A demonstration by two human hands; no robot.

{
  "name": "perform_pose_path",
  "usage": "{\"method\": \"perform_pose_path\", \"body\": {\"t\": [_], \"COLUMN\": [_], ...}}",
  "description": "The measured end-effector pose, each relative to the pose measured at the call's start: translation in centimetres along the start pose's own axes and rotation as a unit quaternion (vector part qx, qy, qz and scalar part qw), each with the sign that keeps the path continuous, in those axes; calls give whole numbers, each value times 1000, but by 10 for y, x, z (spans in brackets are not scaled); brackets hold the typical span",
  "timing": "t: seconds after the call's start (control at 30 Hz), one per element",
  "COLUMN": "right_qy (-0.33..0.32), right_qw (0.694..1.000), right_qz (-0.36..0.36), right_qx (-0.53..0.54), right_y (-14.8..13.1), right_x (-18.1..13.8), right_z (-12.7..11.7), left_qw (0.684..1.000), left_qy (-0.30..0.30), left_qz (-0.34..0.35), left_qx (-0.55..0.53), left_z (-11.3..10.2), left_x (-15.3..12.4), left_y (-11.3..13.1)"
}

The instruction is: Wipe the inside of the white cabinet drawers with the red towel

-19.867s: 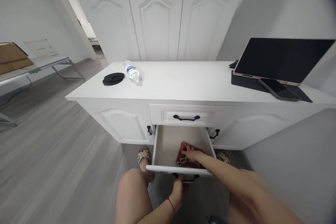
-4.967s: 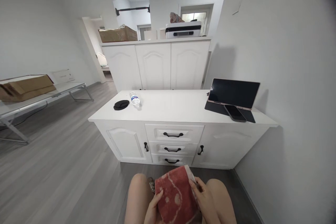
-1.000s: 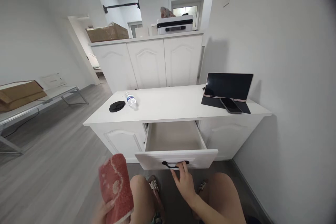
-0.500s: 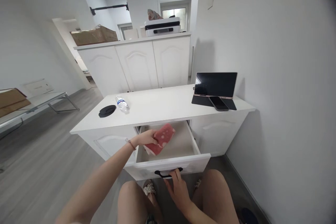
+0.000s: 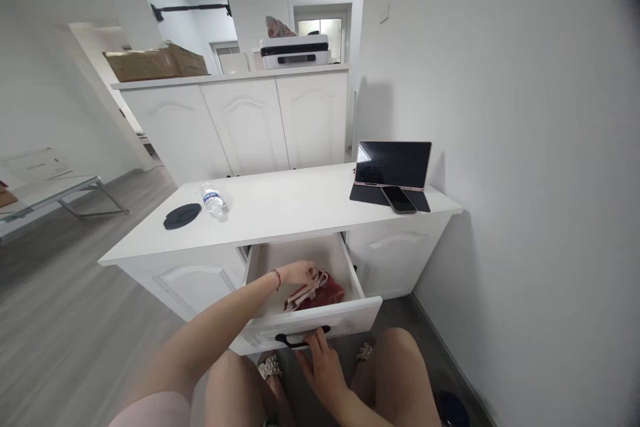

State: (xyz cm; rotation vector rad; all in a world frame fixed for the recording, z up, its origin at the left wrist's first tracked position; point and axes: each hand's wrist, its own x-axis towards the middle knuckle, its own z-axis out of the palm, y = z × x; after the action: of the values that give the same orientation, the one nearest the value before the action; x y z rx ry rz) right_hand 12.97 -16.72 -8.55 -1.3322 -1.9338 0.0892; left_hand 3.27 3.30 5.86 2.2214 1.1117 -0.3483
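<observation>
The top drawer [image 5: 350, 315] of a low white sideboard [image 5: 280, 208] stands pulled out. A red towel [image 5: 323, 293] lies crumpled inside it, toward the front. My left hand [image 5: 296, 273] reaches into the drawer with its fingers stretched out, resting on the towel's top edge. My right hand [image 5: 323, 363] is below the drawer front, fingers hooked on the black drawer handle [image 5: 293, 341]. My bare knees and sandalled feet show under the drawer.
A water bottle [image 5: 214, 200] and a black disc [image 5: 182, 215] lie on the sideboard's left; a tablet [image 5: 393, 163] and phone [image 5: 399, 199] on its right. A tall white cabinet [image 5: 245, 123] stands behind, carrying a cardboard box [image 5: 150, 63] and a printer [image 5: 294, 52]. A wall runs close on the right.
My left hand carried the red towel from beside my knee into the open drawer and has set it down there. My right hand has stayed on the handle.
</observation>
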Motion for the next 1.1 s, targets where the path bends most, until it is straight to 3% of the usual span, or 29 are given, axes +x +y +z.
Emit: {"method": "perform_pose_path", "body": {"t": [0.07,0.23,0.3,0.43,0.5,0.6,0.73,0.93,1.1], "right_qy": [1,16,16,11,13,21,25,-6,-7], "right_qw": [1000,1000,1000,1000,1000,1000,999,1000,1000], "right_qz": [0,-7,-4,-8,-11,-15,-18,-10,-9], "right_qx": [4,-6,-9,8,10,-1,-11,9,19], "right_y": [1,2,2,5,6,8,9,7,6], "right_x": [-1,-3,-4,-4,-5,-6,-6,-3,-3], "right_z": [1,3,4,5,6,7,7,2,1], "left_qw": [999,993,994,989,979,976,967,980,993], "left_qy": [24,-42,-10,101,101,81,87,79,105], "left_qz": [-6,58,56,-108,-175,-198,-229,-166,-22], "left_qx": [45,96,88,9,-23,-44,-65,-81,-41], "left_z": [7,46,50,31,20,16,27,31,33], "left_x": [1,4,7,17,22,29,34,31,23], "left_y": [-3,-2,-3,-15,-24,-32,-32,-19,-5]}}
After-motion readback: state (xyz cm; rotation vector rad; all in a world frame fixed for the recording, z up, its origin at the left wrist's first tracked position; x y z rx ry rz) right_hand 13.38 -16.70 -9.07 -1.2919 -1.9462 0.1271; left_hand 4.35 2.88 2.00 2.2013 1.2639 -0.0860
